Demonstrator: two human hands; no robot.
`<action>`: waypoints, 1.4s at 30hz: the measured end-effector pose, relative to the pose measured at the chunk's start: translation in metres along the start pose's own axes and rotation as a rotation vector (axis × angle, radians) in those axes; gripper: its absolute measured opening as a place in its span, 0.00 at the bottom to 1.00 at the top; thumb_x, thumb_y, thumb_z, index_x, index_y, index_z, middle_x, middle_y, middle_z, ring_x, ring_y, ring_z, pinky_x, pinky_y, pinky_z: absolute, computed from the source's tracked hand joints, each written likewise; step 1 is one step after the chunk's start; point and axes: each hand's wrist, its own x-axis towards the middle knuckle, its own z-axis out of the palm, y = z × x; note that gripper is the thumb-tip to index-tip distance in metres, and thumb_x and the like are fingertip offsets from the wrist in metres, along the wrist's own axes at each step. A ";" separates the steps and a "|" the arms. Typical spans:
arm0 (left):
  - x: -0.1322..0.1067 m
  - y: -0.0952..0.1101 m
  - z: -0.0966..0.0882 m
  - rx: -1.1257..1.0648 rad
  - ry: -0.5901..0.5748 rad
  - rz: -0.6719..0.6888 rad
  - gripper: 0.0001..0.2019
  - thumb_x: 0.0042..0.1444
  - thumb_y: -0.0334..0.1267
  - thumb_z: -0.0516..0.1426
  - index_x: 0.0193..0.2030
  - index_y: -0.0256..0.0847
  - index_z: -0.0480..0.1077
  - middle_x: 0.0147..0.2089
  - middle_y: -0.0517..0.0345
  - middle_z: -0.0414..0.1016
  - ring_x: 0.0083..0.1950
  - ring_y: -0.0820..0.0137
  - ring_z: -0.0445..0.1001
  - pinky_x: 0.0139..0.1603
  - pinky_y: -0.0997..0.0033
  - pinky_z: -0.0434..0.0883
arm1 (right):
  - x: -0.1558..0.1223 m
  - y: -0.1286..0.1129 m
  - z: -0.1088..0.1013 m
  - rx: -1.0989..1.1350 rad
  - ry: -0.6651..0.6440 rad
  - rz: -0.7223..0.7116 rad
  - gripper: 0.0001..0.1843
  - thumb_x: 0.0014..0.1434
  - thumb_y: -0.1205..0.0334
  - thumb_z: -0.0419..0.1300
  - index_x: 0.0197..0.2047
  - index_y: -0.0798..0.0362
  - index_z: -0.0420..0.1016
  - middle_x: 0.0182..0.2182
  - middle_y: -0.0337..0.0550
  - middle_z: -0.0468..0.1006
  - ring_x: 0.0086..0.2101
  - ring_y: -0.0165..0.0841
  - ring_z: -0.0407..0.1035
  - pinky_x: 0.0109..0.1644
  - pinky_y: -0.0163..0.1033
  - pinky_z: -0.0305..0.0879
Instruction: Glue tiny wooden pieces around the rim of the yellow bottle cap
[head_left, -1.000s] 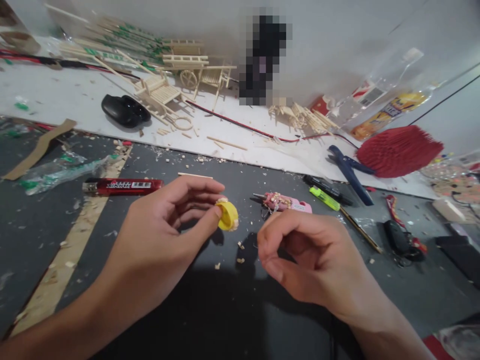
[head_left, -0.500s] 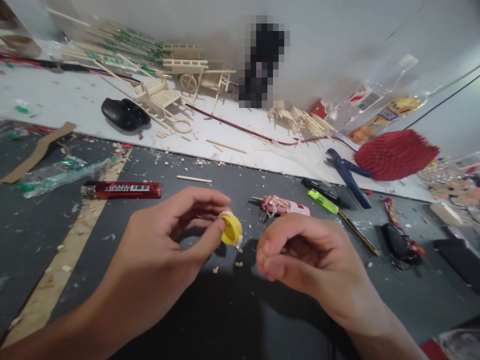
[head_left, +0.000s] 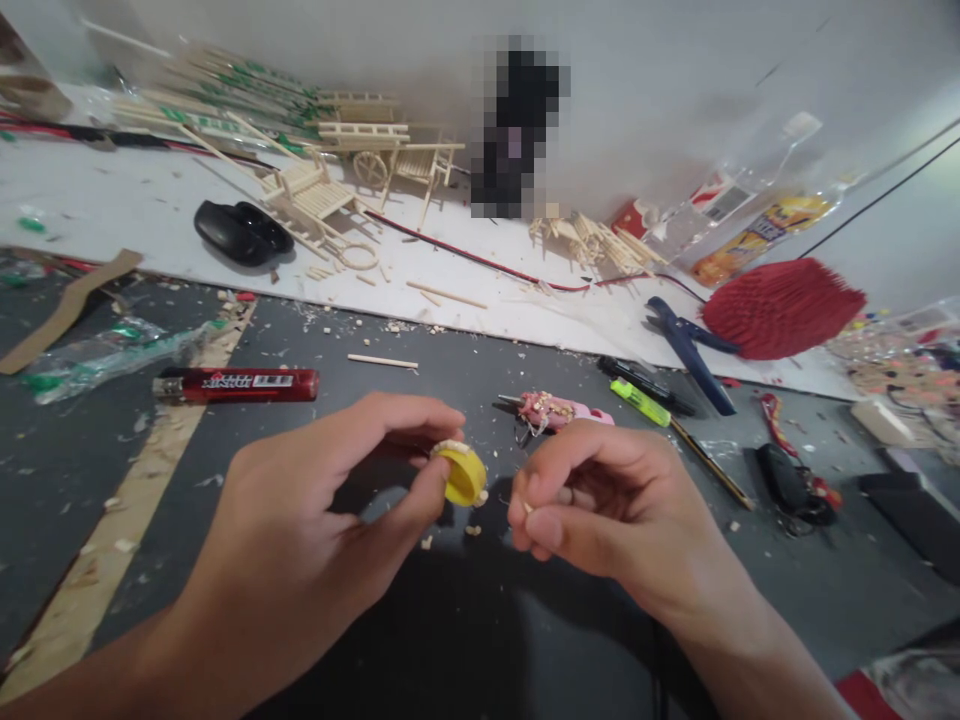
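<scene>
My left hand (head_left: 337,520) pinches a small yellow cap (head_left: 463,473) between thumb and fingers; pale wood bits line the cap's rim. Just to its right, my right hand (head_left: 607,505) is curled with thumb and forefinger pressed on a tiny pale piece, too small to name. Both hands hover over a dark mat (head_left: 450,620) strewn with wood crumbs. A pink glue gun (head_left: 559,410) lies just behind the hands.
A red lighter (head_left: 236,385) lies left, a green lighter (head_left: 640,401) and blue pliers (head_left: 690,345) right. Small wooden stick carts (head_left: 322,190) and a black object (head_left: 240,230) sit on the white board behind. A red paper fan (head_left: 780,310) is at far right.
Both hands drifted slightly lower and closer together. My right hand's fingers curled tighter toward the cap. The cap tilted a little.
</scene>
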 end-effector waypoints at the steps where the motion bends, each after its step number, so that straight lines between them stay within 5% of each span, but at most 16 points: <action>1: 0.000 0.000 0.000 0.006 0.002 0.016 0.07 0.68 0.42 0.66 0.50 0.61 0.83 0.42 0.74 0.92 0.36 0.72 0.91 0.44 0.80 0.84 | 0.000 -0.001 0.001 0.005 0.007 0.014 0.17 0.48 0.75 0.87 0.35 0.45 0.92 0.29 0.38 0.89 0.28 0.26 0.80 0.34 0.25 0.76; 10: -0.005 -0.003 -0.001 0.120 0.053 0.163 0.09 0.69 0.41 0.66 0.52 0.62 0.81 0.40 0.73 0.91 0.31 0.68 0.88 0.44 0.73 0.84 | 0.005 0.000 0.005 -0.145 0.090 -0.103 0.12 0.49 0.67 0.87 0.31 0.42 0.93 0.31 0.39 0.88 0.31 0.30 0.77 0.34 0.31 0.73; 16: -0.007 -0.002 0.002 0.176 0.045 0.270 0.12 0.69 0.39 0.66 0.53 0.63 0.78 0.43 0.75 0.91 0.34 0.68 0.90 0.41 0.73 0.82 | 0.005 0.009 0.016 -0.007 0.153 0.001 0.13 0.46 0.67 0.88 0.30 0.43 0.93 0.27 0.35 0.85 0.28 0.27 0.73 0.33 0.30 0.69; 23: -0.011 -0.003 -0.001 0.055 -0.019 0.298 0.14 0.69 0.32 0.64 0.53 0.62 0.80 0.47 0.74 0.92 0.39 0.69 0.91 0.49 0.75 0.82 | 0.009 0.010 0.020 0.114 0.105 0.122 0.13 0.44 0.70 0.87 0.29 0.45 0.92 0.27 0.35 0.87 0.28 0.26 0.76 0.36 0.29 0.73; 30: -0.009 -0.001 -0.001 0.058 -0.015 0.287 0.15 0.67 0.30 0.64 0.50 0.63 0.80 0.44 0.74 0.92 0.39 0.68 0.91 0.42 0.75 0.83 | 0.010 0.009 0.019 0.048 0.147 0.114 0.12 0.42 0.67 0.87 0.27 0.46 0.92 0.25 0.38 0.86 0.25 0.26 0.70 0.28 0.29 0.64; 42: -0.007 0.005 -0.005 0.081 0.018 0.355 0.16 0.66 0.30 0.66 0.48 0.64 0.82 0.44 0.77 0.92 0.34 0.70 0.90 0.44 0.75 0.86 | 0.010 0.012 0.017 0.095 0.097 0.131 0.12 0.44 0.69 0.86 0.28 0.45 0.92 0.26 0.38 0.87 0.27 0.28 0.74 0.28 0.30 0.63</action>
